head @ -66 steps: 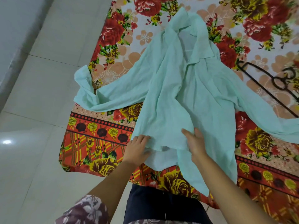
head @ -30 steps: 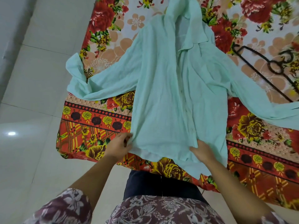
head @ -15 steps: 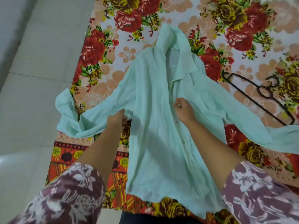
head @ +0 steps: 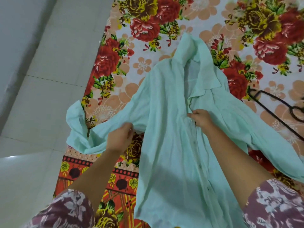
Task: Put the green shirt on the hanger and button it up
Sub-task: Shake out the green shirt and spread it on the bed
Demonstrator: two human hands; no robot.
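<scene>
The pale green shirt (head: 166,122) lies spread front-up on the flowered bedsheet (head: 148,27), collar away from me, with a row of small buttons down its front. My left hand (head: 120,137) pinches the fabric at the left armpit, where the sleeve meets the body. My right hand (head: 199,118) pinches the front placket just below the collar. The black wire hanger (head: 276,112) lies on the sheet to the right of the shirt, apart from both hands and partly cut off by the frame edge.
The bed's left edge drops to a pale tiled floor (head: 37,104). The shirt's left sleeve (head: 77,127) hangs over that edge. The right sleeve (head: 269,143) stretches toward the lower right.
Both hands left the shirt's hem and moved up the garment; the left now holds the armpit area, the right the placket near the collar. The view tilted further up the bed.
</scene>
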